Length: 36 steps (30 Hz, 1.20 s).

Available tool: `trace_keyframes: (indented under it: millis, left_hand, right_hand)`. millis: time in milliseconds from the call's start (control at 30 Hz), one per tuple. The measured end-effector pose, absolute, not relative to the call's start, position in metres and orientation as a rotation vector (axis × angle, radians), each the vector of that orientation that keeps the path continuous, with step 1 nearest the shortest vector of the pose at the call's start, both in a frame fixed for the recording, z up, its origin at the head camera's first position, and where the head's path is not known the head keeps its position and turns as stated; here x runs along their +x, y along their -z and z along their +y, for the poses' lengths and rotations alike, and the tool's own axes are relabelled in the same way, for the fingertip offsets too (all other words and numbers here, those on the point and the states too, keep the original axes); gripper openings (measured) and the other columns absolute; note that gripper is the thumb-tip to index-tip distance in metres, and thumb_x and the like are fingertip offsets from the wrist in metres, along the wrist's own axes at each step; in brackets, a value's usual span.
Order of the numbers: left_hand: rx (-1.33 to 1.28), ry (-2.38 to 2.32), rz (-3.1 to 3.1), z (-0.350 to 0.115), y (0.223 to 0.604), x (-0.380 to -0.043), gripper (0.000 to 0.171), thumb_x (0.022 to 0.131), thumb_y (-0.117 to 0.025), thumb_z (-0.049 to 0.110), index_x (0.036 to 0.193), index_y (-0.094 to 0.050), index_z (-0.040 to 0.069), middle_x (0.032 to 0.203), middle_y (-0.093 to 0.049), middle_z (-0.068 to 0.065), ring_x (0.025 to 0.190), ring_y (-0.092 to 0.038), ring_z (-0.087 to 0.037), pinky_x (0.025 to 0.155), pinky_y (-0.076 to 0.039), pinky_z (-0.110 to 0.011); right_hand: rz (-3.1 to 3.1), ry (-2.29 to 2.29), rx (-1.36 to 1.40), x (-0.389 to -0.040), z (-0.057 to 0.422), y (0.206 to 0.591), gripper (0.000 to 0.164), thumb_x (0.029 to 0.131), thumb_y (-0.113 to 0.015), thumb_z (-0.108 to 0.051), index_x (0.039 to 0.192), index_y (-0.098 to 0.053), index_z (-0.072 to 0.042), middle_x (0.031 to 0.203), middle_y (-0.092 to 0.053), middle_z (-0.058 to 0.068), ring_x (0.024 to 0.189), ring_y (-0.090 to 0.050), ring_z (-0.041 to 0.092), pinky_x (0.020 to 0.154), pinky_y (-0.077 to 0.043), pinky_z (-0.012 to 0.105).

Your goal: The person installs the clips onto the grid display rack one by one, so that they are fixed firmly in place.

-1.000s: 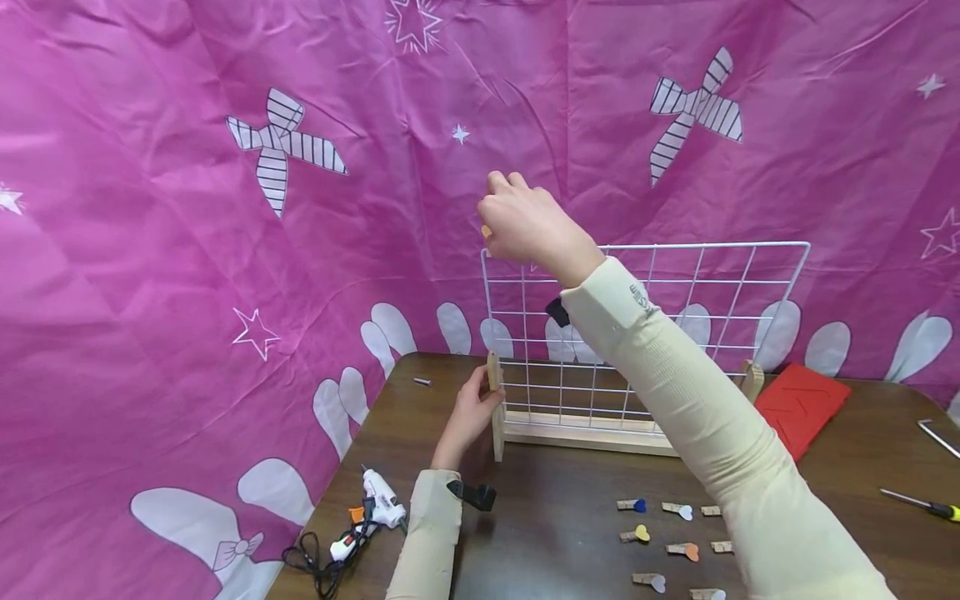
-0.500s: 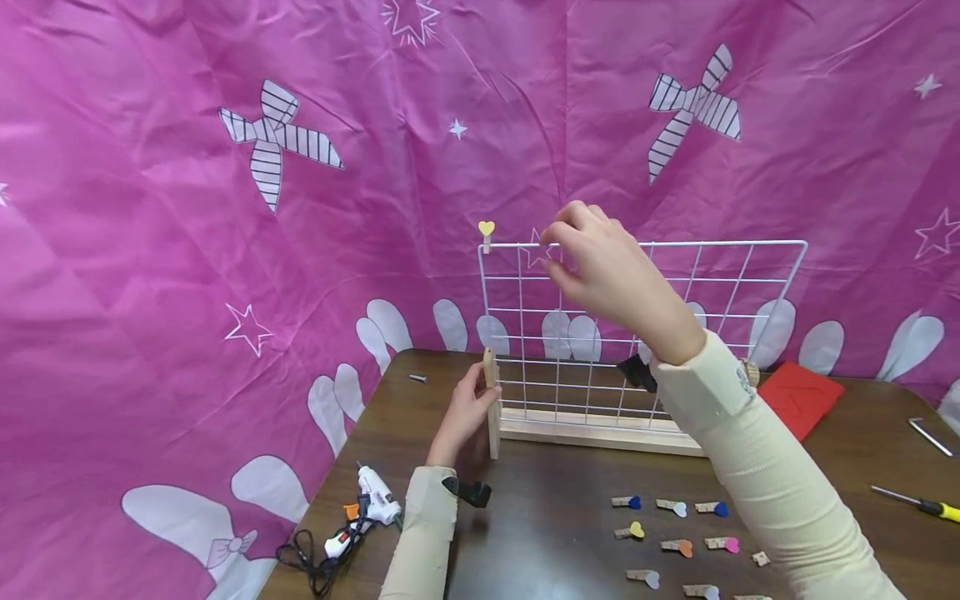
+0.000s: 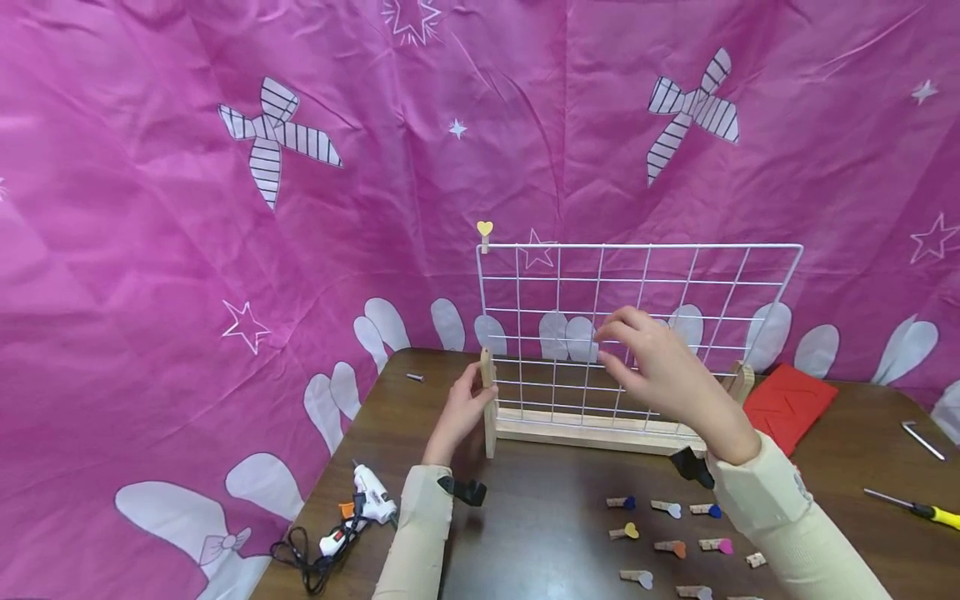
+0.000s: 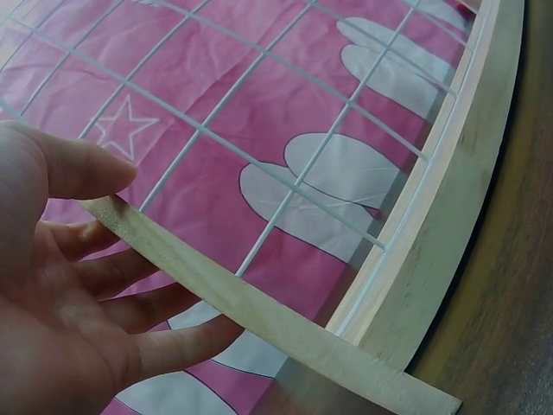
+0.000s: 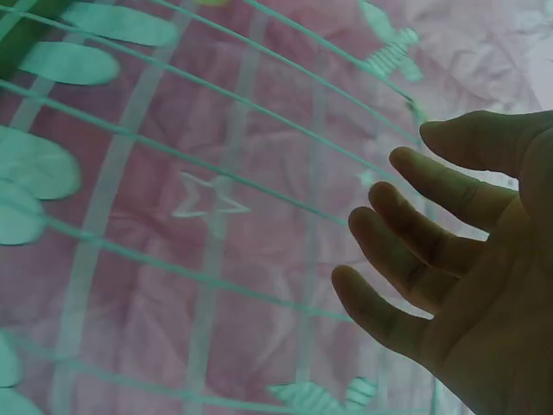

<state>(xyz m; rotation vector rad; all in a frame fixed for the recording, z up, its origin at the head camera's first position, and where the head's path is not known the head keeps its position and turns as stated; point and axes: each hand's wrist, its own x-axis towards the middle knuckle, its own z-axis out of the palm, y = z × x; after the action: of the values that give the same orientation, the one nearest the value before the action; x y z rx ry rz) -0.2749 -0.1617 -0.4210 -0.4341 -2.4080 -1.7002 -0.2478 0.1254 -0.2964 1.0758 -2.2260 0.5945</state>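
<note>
My left hand grips the upright wooden side post of a rack. In the left wrist view, the thumb lies over the top of the post and the fingers are behind it. A white wire grid stands upright in the rack's wooden base. Clipped on the grid's top left corner is a small clothespin with a yellow heart. My right hand is in front of the grid's right half, fingers loosely bent. The right wrist view shows that hand holding nothing.
Several heart clothespins lie in rows on the brown table. A white glue gun with a black cord is at the left. To the right are a red sheet, a hex key and a yellow-handled screwdriver.
My right hand has let go of the yellow heart clothespin, which stays on the grid's corner, and has moved right and down. The left hand keeps its grip on the post.
</note>
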Motion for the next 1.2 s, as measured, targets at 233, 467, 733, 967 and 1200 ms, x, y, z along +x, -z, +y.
trace_keyframes:
  millis: [233,467,733,967,1200]
  left_hand:
    - [-0.412,1.722,-2.423,-0.162,0.422,-0.272,0.043,0.090,-0.053,0.003,0.130,-0.040,-0.006,0.124,-0.050,-0.028,0.116,-0.049,-0.037,0.096,-0.042,-0.047]
    - [-0.402,1.739,-2.437,-0.162,0.422,-0.270,0.044,0.091,-0.053,0.006,0.132,-0.039,-0.005,0.127,-0.049,-0.027,0.118,-0.048,-0.035,0.097,-0.041,-0.047]
    - [-0.424,1.706,-2.430,-0.162,0.423,-0.272,0.043,0.091,-0.053,0.006,0.131,-0.039,-0.005,0.127,-0.049,-0.028,0.118,-0.048,-0.036,0.098,-0.041,-0.046]
    - [-0.421,1.701,-2.427,-0.163,0.422,-0.272,0.043,0.091,-0.053,0.005,0.131,-0.040,-0.005,0.126,-0.051,-0.025,0.118,-0.048,-0.034,0.097,-0.042,-0.046]
    - [-0.425,1.703,-2.410,-0.165,0.443,-0.287,0.042,0.091,-0.055,0.009,0.130,-0.041,-0.001,0.126,-0.051,-0.024,0.117,-0.049,-0.034,0.096,-0.042,-0.048]
  right_hand:
    - [-2.385,-0.489,1.089,-0.235,0.141,0.352,0.015,0.080,-0.068,-0.017,0.094,-0.063,-0.014,0.092,-0.057,-0.003,0.077,-0.056,0.011,0.064,-0.050,0.032]
    - [-2.598,-0.417,1.124,-0.227,0.149,0.401,0.015,0.079,-0.070,-0.019,0.092,-0.063,-0.016,0.089,-0.055,-0.007,0.075,-0.056,0.010,0.062,-0.049,0.032]
    - [-2.796,-0.241,1.228,-0.226,0.151,0.440,0.020,0.069,-0.077,-0.019,0.084,-0.066,-0.012,0.080,-0.050,-0.006,0.065,-0.047,0.008,0.051,-0.040,0.030]
    - [-2.816,-0.245,1.247,-0.230,0.156,0.457,0.023,0.060,-0.079,-0.015,0.063,-0.057,-0.019,0.068,-0.043,-0.012,0.062,-0.043,0.009,0.049,-0.034,0.028]
    - [-2.849,-0.289,1.275,-0.226,0.156,0.467,0.032,0.058,-0.078,-0.007,0.059,-0.049,-0.022,0.067,-0.039,-0.015,0.066,-0.038,0.008,0.055,-0.030,0.028]
